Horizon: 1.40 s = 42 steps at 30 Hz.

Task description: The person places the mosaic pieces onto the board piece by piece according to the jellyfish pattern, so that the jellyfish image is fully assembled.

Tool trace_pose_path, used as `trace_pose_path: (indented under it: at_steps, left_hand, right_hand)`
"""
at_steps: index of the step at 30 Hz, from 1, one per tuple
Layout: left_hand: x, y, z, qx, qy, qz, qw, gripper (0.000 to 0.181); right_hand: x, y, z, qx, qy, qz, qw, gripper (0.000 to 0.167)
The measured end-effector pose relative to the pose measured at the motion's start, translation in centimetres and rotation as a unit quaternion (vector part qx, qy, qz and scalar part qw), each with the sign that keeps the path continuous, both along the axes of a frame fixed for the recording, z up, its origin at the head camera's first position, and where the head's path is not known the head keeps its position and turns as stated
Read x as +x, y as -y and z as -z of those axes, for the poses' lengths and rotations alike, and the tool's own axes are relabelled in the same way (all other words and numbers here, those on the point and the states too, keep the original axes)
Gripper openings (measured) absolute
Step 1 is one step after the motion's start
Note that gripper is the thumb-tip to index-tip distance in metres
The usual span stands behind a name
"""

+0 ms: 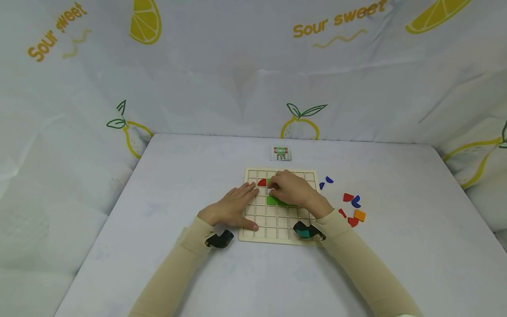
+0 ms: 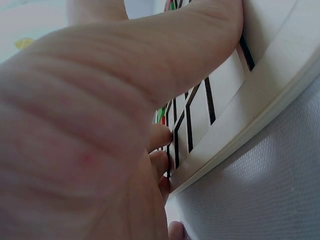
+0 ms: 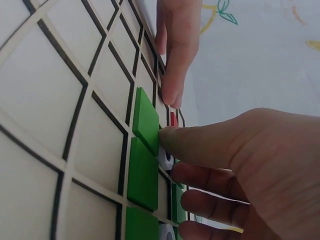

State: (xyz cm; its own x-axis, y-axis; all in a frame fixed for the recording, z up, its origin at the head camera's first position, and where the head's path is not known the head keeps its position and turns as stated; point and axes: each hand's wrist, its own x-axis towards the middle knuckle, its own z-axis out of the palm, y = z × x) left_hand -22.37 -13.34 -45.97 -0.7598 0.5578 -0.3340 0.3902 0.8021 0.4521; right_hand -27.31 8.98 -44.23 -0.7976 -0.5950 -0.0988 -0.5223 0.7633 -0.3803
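Observation:
A wooden grid board (image 1: 271,221) lies on the table. My left hand (image 1: 233,206) rests on its left edge, fingers spread and thumb near the front corner. Over the board's upper middle, my right hand (image 1: 294,188) pinches a small white piece with a dark centre (image 3: 165,159), mostly hidden by thumb and fingers. It sits beside a green square tile (image 3: 145,117) in the right wrist view. More green tiles (image 1: 271,200) lie in the grid, partly under the right hand. A red quarter-round piece (image 1: 262,182) occupies a cell near the left fingertips.
A pattern card (image 1: 281,152) lies behind the board. To the board's right are blue pieces (image 1: 329,179), red pieces (image 1: 353,222) and an orange square tile (image 1: 359,215). A white printed cloth (image 1: 237,88) hangs behind the table.

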Motion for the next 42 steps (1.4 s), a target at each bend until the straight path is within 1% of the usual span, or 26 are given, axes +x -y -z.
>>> trace_pose_path:
  at_steps: [2, 5, 9, 11, 16, 18, 23, 27, 32, 34, 36, 42]
  left_hand:
    - [0.0, 0.0, -0.1, 0.002, 0.0, 0.0, 1.0, 0.11]
    - [0.1, 0.0, -0.1, 0.005, 0.001, -0.001, 1.0, 0.11]
    - [0.2, -0.1, 0.0, 0.003, 0.003, -0.002, 1.0, 0.11]
    - [0.3, -0.2, 0.0, 0.001, 0.004, -0.002, 1.0, 0.11]
    - [0.3, -0.3, -0.1, -0.002, 0.002, -0.003, 1.0, 0.109]
    - [0.3, -0.3, -0.1, 0.001, 0.001, -0.003, 1.0, 0.109]
    - [0.3, -0.3, -0.1, -0.002, -0.003, -0.002, 1.0, 0.109]
    - [0.2, -0.2, 0.0, -0.005, -0.005, -0.001, 1.0, 0.109]
    - [0.2, -0.2, 0.0, -0.011, -0.008, -0.001, 0.9999, 0.109]
    - [0.2, -0.2, -0.1, -0.013, -0.008, -0.002, 0.9999, 0.109]
    - [0.2, -0.2, -0.2, -0.014, -0.009, -0.003, 0.9999, 0.109]
    - [0.2, -0.2, -0.3, -0.016, -0.011, -0.001, 0.9998, 0.109]
  right_hand:
    - [0.1, -0.1, -0.1, -0.003, 0.0, 0.002, 1.0, 0.024]
    - [0.3, -0.3, -0.3, -0.019, 0.003, 0.019, 0.9996, 0.027]
    - [0.5, -1.4, -0.6, -0.057, 0.013, 0.044, 0.9973, 0.03]
    - [0.5, -2.3, -0.8, -0.076, 0.021, 0.05, 0.9957, 0.03]
    - [0.8, -5.0, -2.2, -0.112, 0.041, 0.064, 0.9908, 0.03]
    - [0.9, -6.2, -2.9, -0.118, 0.04, 0.069, 0.9898, 0.03]
    - [1.2, -9.1, -4.0, -0.109, 0.03, 0.088, 0.9897, 0.03]
    - [1.6, -10.8, -4.4, -0.091, 0.045, 0.116, 0.9881, 0.032]
    - [1.9, -12.6, -4.3, -0.079, 0.057, 0.143, 0.9849, 0.033]
    - [1.9, -13.2, -4.2, -0.073, 0.052, 0.151, 0.9845, 0.032]
    - [2.0, -13.7, -4.1, -0.068, 0.052, 0.157, 0.984, 0.032]
    - [2.1, -14.9, -3.7, -0.057, 0.069, 0.166, 0.9821, 0.035]
